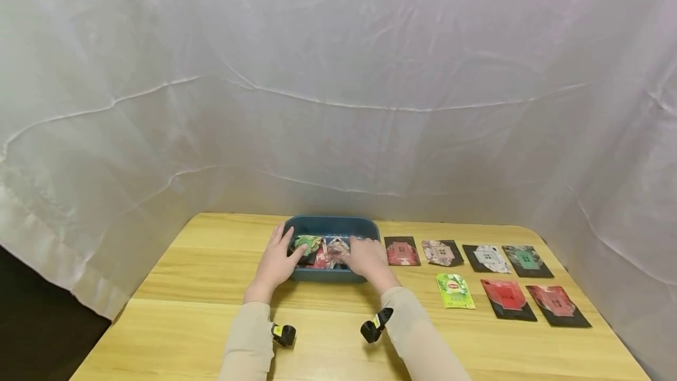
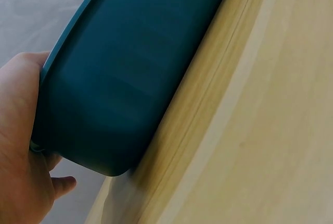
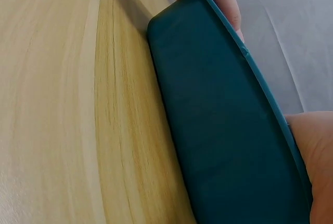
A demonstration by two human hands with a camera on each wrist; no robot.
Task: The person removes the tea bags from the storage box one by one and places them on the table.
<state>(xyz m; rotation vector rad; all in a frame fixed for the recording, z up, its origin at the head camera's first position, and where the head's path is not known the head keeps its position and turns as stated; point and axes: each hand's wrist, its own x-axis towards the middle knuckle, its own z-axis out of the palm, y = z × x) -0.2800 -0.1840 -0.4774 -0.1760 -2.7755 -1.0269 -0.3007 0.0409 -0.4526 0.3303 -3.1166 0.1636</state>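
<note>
A dark teal, rectangular bin with rounded corners (image 1: 332,276), apparently of plastic, is set at the far side of the pale wood-grain table (image 1: 180,287). Its left end is grasped by the left hand (image 1: 275,264), the thumb hooked over the rim and the fingers laid along the outer wall. The right hand (image 1: 368,259) is lowered over the right end into the bin; its fingertips are hidden among the packets, so whether anything is pinched cannot be told. Inside, a crumpled green printed sachet (image 1: 309,243) and a pale pink-patterned sachet (image 1: 337,249) are bunched together. The sachets should be light and pliable, their glossy faces perhaps slippery, so each is best pinched by a flat edge or corner, without the contents being squeezed. The bin seems stiff and light enough to be dragged if unsupported; it is best steadied by the rim. To its right, black-and-red packets (image 1: 402,250) and a yellow-green sachet (image 1: 455,291) are laid flat.
</note>
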